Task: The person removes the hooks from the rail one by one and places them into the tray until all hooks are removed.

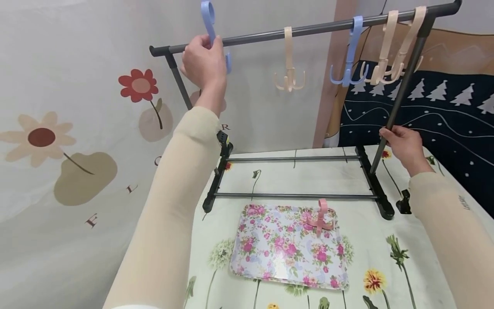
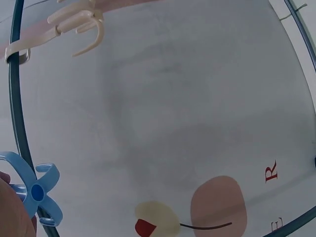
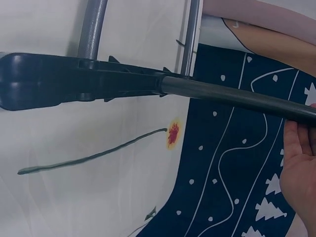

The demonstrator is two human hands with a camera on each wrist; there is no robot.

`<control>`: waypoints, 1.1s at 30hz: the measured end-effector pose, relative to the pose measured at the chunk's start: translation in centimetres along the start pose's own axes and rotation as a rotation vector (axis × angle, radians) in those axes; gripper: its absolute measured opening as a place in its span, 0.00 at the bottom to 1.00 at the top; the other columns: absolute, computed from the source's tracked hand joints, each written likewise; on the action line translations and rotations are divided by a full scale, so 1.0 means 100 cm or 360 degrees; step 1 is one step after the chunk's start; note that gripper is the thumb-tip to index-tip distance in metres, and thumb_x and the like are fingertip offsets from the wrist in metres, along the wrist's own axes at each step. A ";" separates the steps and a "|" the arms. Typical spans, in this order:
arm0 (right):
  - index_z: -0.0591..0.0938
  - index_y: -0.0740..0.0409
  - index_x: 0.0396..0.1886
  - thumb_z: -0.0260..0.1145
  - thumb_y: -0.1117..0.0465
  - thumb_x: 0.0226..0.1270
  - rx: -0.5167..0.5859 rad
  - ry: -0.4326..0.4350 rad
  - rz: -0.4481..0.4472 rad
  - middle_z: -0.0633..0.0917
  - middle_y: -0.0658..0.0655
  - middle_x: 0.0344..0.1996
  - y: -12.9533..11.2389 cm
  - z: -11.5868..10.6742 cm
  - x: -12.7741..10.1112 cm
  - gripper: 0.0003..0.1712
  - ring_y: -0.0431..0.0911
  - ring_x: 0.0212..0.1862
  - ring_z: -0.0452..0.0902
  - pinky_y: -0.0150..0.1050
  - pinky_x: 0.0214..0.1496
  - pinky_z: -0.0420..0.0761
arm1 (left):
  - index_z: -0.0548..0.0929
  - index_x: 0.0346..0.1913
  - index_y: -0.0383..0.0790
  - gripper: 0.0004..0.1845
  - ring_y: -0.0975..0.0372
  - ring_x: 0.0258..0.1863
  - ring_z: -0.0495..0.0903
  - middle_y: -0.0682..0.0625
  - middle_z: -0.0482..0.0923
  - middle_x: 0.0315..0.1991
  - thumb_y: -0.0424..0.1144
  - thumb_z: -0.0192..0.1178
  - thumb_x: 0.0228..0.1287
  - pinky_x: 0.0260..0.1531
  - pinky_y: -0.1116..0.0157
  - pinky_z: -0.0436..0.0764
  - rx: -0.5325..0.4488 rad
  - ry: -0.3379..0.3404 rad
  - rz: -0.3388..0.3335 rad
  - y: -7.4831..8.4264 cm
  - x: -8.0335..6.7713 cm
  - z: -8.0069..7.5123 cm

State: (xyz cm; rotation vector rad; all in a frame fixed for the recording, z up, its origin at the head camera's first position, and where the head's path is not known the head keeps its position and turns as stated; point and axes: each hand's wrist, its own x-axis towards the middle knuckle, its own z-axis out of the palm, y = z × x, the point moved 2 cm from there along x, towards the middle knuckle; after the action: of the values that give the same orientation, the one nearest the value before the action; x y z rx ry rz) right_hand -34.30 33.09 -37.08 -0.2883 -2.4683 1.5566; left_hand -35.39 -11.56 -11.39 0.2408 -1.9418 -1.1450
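Note:
My left hand (image 1: pixel 204 64) pinches a light blue multi-prong hook (image 1: pixel 208 17) at the left part of the dark grey rack's top bar (image 1: pixel 262 37). The hook's curved top stands above the bar; its prongs (image 2: pixel 37 192) show in front of the bar in the left wrist view. My right hand (image 1: pixel 407 148) holds the rack's right upright (image 1: pixel 403 90) low down, with fingers against the tube in the right wrist view. Along the bar hang a beige hook (image 1: pixel 288 56), another blue hook (image 1: pixel 352 51) and two beige hooks near the right end.
On the table lies a rectangular floral-printed panel (image 1: pixel 278 244) with rounded corners, a pink hook (image 1: pixel 321 219) on top of it. Black feet (image 1: pixel 378 195) and two crossbars (image 1: pixel 293 196) form the rack's base. A flower-print curtain stands left, a dark tree-print cloth (image 1: pixel 444 120) right.

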 end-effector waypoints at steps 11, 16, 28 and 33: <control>0.71 0.56 0.71 0.53 0.34 0.71 -0.0006 0.0041 0.0047 0.72 0.59 0.66 0.002 -0.002 -0.001 0.40 0.58 0.69 0.67 0.56 0.70 0.61 | 0.88 0.46 0.49 0.12 0.67 0.43 0.80 0.57 0.86 0.40 0.49 0.67 0.65 0.54 0.67 0.68 -0.0195 -0.0261 0.0009 -0.020 -0.033 0.001; 0.71 0.59 0.71 0.53 0.35 0.72 -0.0029 0.0054 0.0047 0.72 0.62 0.65 0.000 -0.002 0.001 0.40 0.60 0.68 0.68 0.56 0.70 0.62 | 0.87 0.47 0.42 0.13 0.65 0.40 0.80 0.53 0.86 0.39 0.46 0.67 0.65 0.44 0.68 0.72 -0.0248 -0.0355 0.0093 -0.042 -0.057 -0.001; 0.72 0.59 0.69 0.52 0.38 0.74 -0.0053 0.0066 0.0033 0.73 0.61 0.65 -0.002 0.000 0.001 0.37 0.58 0.67 0.68 0.53 0.69 0.65 | 0.88 0.42 0.37 0.12 0.63 0.39 0.80 0.49 0.87 0.37 0.43 0.69 0.63 0.42 0.65 0.75 -0.0242 -0.0512 0.0196 -0.084 -0.103 0.000; 0.72 0.60 0.68 0.51 0.38 0.74 -0.0055 0.0068 0.0019 0.72 0.63 0.65 -0.004 0.001 -0.002 0.36 0.59 0.66 0.68 0.55 0.69 0.64 | 0.89 0.40 0.38 0.11 0.63 0.39 0.80 0.50 0.87 0.35 0.44 0.69 0.63 0.47 0.62 0.73 -0.0200 -0.0571 0.0238 -0.101 -0.115 0.005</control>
State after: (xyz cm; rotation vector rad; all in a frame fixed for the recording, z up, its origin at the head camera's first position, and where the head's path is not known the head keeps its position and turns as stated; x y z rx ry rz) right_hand -34.19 32.84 -36.80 -0.3395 -2.4674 1.4975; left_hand -30.95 -10.73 -26.03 -0.1881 -2.1431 -1.2692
